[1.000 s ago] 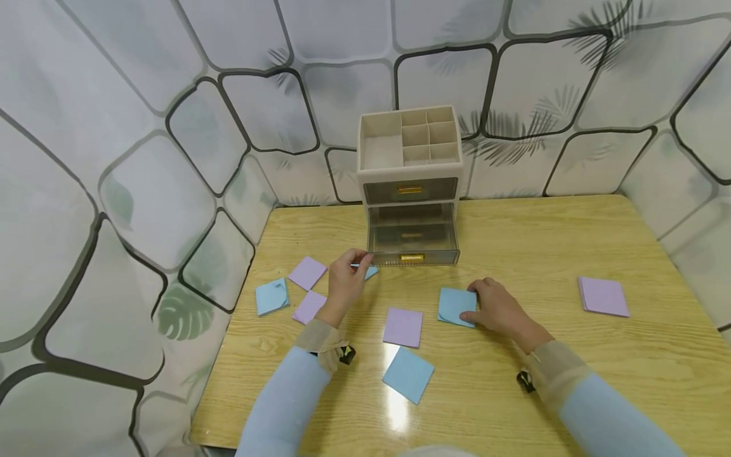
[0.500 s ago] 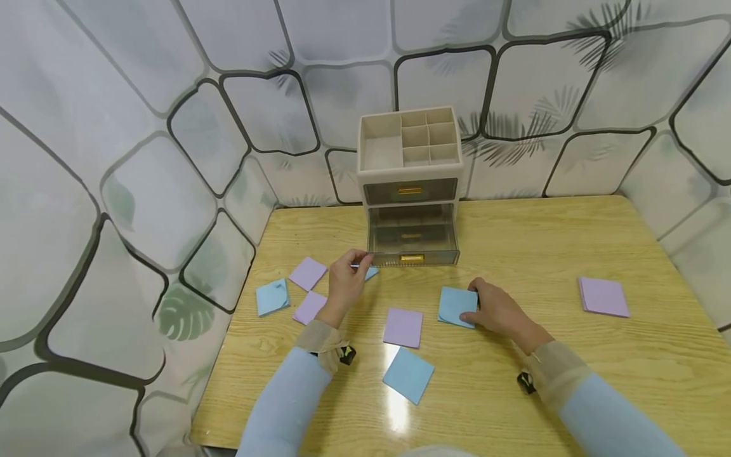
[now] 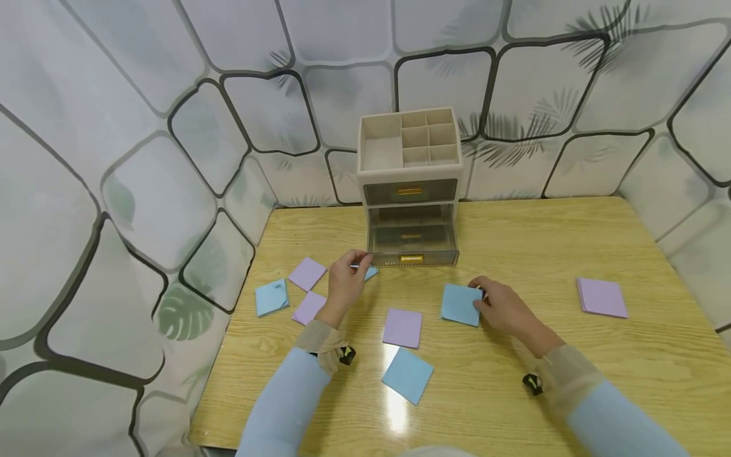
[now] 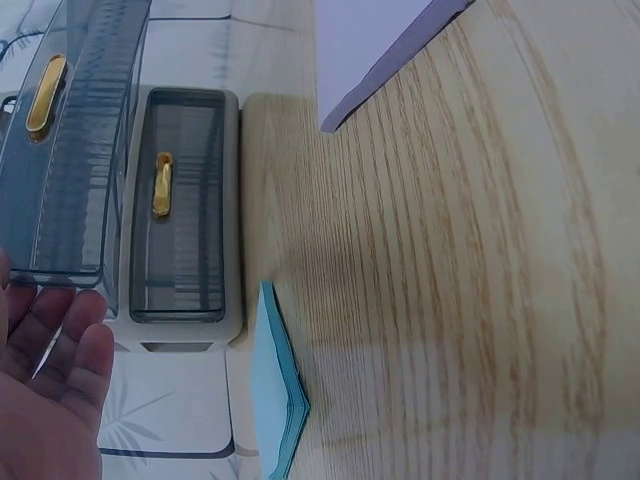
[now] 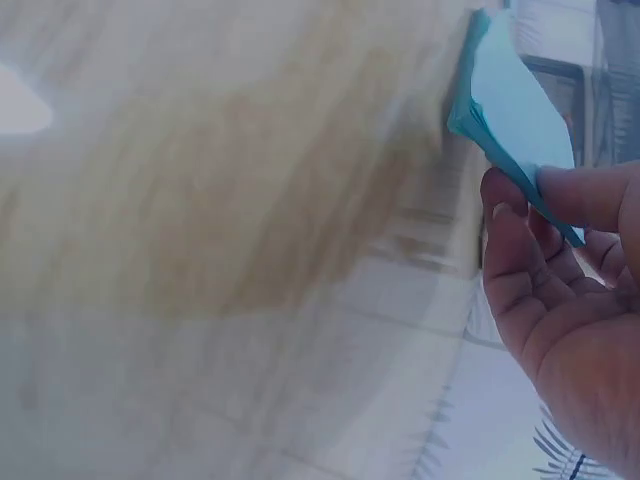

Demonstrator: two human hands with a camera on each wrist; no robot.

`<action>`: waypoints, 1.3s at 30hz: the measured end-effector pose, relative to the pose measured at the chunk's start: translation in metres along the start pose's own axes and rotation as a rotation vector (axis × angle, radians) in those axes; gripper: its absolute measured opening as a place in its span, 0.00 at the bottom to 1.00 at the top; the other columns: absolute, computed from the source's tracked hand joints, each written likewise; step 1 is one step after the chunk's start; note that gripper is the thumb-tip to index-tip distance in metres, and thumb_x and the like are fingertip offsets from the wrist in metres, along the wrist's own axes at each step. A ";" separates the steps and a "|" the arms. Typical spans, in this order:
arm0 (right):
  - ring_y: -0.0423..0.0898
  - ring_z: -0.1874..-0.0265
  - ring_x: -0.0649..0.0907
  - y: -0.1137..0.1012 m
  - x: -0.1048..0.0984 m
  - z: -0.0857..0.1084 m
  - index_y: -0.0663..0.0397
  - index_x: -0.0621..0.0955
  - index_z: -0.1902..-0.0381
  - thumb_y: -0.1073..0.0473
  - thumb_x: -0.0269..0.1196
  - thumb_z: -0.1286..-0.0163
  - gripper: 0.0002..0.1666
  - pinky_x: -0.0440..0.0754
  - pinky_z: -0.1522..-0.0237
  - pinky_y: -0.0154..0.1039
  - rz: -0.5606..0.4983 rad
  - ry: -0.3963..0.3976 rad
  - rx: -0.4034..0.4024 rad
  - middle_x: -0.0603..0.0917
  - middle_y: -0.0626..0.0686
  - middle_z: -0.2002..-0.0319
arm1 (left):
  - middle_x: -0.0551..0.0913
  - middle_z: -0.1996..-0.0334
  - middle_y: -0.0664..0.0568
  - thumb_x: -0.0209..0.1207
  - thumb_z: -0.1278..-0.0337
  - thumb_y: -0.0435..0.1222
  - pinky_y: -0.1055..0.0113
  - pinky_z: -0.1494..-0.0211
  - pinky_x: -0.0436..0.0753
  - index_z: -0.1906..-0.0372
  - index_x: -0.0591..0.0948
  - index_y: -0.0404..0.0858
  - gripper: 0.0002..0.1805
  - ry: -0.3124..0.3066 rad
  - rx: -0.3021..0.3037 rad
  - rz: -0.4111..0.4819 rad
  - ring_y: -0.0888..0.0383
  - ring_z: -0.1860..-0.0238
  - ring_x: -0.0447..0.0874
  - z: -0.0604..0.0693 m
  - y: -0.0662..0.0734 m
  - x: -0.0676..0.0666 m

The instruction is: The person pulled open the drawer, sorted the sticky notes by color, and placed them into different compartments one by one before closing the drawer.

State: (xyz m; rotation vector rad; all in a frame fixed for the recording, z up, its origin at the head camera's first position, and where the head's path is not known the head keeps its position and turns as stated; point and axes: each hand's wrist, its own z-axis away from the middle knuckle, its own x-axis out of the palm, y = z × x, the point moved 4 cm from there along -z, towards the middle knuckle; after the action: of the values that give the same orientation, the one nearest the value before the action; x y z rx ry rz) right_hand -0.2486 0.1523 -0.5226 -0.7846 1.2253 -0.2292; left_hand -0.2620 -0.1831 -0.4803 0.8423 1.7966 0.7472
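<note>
My right hand (image 3: 502,308) pinches a blue sticky-note pad (image 3: 460,304) between thumb and fingers; the right wrist view shows this pad (image 5: 515,105) tilted, thumb on one face and fingers behind. My left hand (image 3: 346,279) is at the left front corner of the pulled-out middle drawer (image 3: 385,259) of the organizer. Seen from the left wrist, its fingers (image 4: 85,350) touch the drawer's end (image 4: 60,200) from below. Another blue pad (image 3: 370,273) lies on the table beside the left hand, partly hidden by it.
A purple pad (image 3: 402,327) and a blue pad (image 3: 408,375) lie between the arms. At the left are a blue pad (image 3: 271,298) and purple pads (image 3: 308,273); a purple stack (image 3: 602,297) lies far right. The organizer's divided top (image 3: 409,139) stands by the wall.
My right hand has moved slightly right with the blue pad, which has turned a little and appears raised from the table. The left hand and drawer have stayed in place.
</note>
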 end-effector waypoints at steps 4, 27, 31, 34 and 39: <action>0.53 0.58 0.87 0.000 -0.010 0.003 0.65 0.75 0.32 0.66 0.56 0.18 0.20 0.85 0.64 0.44 -0.031 0.022 0.003 0.85 0.65 0.49 | 0.92 0.62 0.38 0.64 0.25 0.35 0.52 0.57 0.92 0.59 0.87 0.30 0.10 0.001 0.008 -0.003 0.42 0.61 0.93 0.000 0.000 0.000; 0.58 0.64 0.88 -0.005 -0.088 0.005 0.67 0.68 0.27 0.62 0.47 0.13 0.23 0.79 0.76 0.36 -0.118 0.261 0.046 0.76 0.71 0.43 | 0.92 0.61 0.40 0.63 0.23 0.36 0.53 0.56 0.92 0.57 0.87 0.31 0.11 -0.021 0.004 -0.017 0.43 0.60 0.93 0.001 0.002 -0.001; 0.51 0.68 0.87 -0.010 -0.096 0.002 0.68 0.67 0.27 0.60 0.45 0.12 0.24 0.82 0.74 0.33 -0.133 0.301 0.076 0.75 0.72 0.42 | 0.92 0.62 0.39 0.63 0.24 0.36 0.52 0.56 0.92 0.58 0.87 0.30 0.10 -0.015 0.004 -0.012 0.43 0.60 0.93 0.001 0.002 -0.001; 0.56 0.63 0.89 -0.015 -0.100 0.001 0.68 0.66 0.27 0.59 0.44 0.12 0.25 0.83 0.72 0.31 -0.159 0.323 0.083 0.74 0.72 0.40 | 0.92 0.62 0.39 0.63 0.24 0.36 0.52 0.56 0.92 0.58 0.87 0.31 0.11 -0.015 -0.006 -0.005 0.42 0.60 0.93 0.001 0.003 -0.001; 0.65 0.55 0.88 -0.027 -0.106 -0.003 0.66 0.66 0.25 0.57 0.44 0.12 0.26 0.83 0.69 0.29 -0.179 0.352 0.057 0.74 0.72 0.38 | 0.92 0.61 0.40 0.63 0.24 0.36 0.54 0.56 0.91 0.58 0.87 0.31 0.10 -0.012 -0.023 -0.003 0.43 0.60 0.93 0.001 0.001 0.000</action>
State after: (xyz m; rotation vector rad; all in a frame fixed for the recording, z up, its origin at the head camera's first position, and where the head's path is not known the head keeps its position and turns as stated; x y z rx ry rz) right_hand -0.2822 0.1904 -0.4255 -0.8270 1.4720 -0.5655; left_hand -0.2611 -0.1827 -0.4796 0.8270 1.7753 0.7580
